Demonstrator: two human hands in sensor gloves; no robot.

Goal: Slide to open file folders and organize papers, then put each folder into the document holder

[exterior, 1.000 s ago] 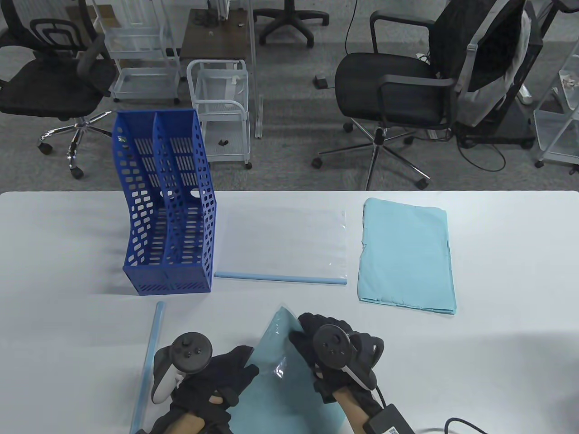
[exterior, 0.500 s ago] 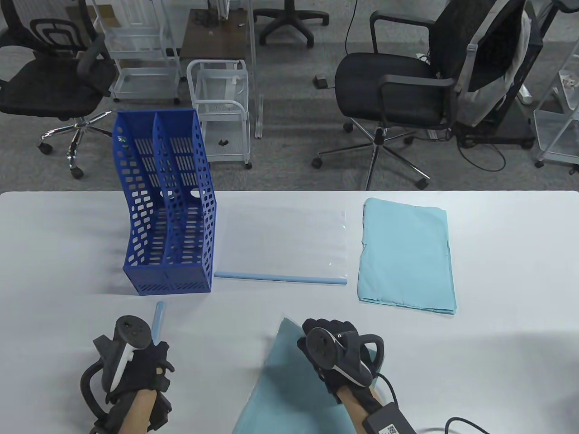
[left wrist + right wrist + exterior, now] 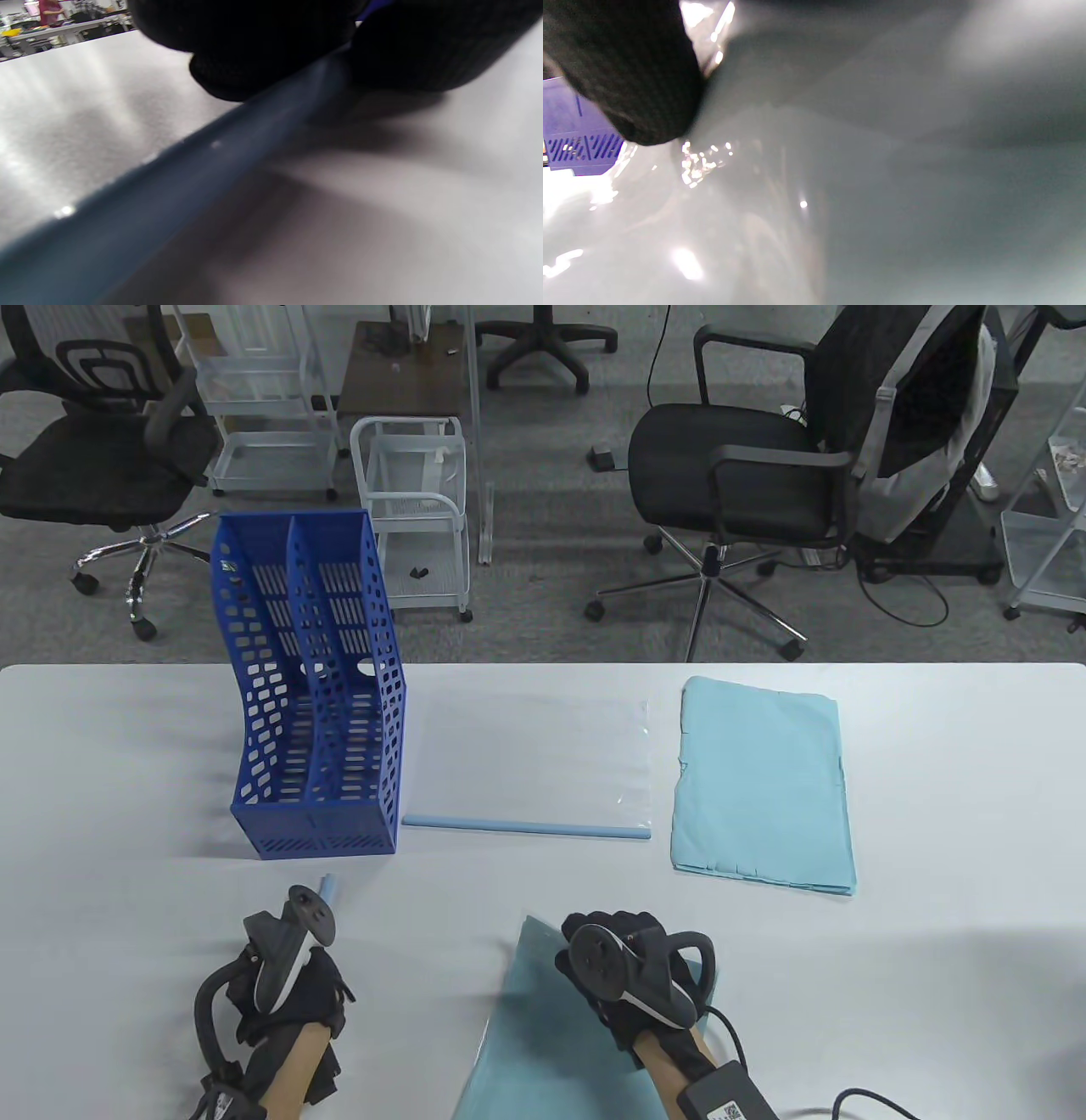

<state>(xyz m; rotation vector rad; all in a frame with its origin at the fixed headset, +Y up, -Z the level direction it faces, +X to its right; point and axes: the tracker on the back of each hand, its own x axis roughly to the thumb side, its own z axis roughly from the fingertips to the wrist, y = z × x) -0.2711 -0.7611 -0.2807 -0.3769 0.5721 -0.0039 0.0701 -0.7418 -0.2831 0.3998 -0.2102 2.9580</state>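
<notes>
1. Table view: A second ago both hands were on the near folder (image 3: pixel 560 1035), and the blue slide bar (image 3: pixel 327 889) lay on the table to their left. Now the left hand (image 3: pixel 288 993) has gone over to that bar. Only the bar's tip pokes out past the hand, and it sits nearer than it did half a second ago, so the bar looks picked up. The right hand (image 3: pixel 632 976) stays flat on the far corner of the folder, with blue paper inside it, fingers mostly straight. This folder lies at the near edge of the table (image 3: pixel 933 814). The blue document holder (image 3: pixel 310 687) stands far left. Beside it lies a second clear folder (image 3: pixel 530 768) with its bar still on, and a stack of blue papers (image 3: pixel 759 785) lies to the right.

2. Left wrist view: Dark gloved fingers (image 3: pixel 263 55) are wrapped around the slide bar (image 3: pixel 169 186), with the thumb on one side and fingers on the other. So this hand is clamped on the bar.

3. Right wrist view: One fingertip (image 3: pixel 640 80) presses down on shiny plastic. A bit of the holder (image 3: pixel 572 144) shows far off.

4. What it means: I think the paper is in, and the bar must next slide back onto the folder's edge. Then the folder can go in the holder.
</notes>
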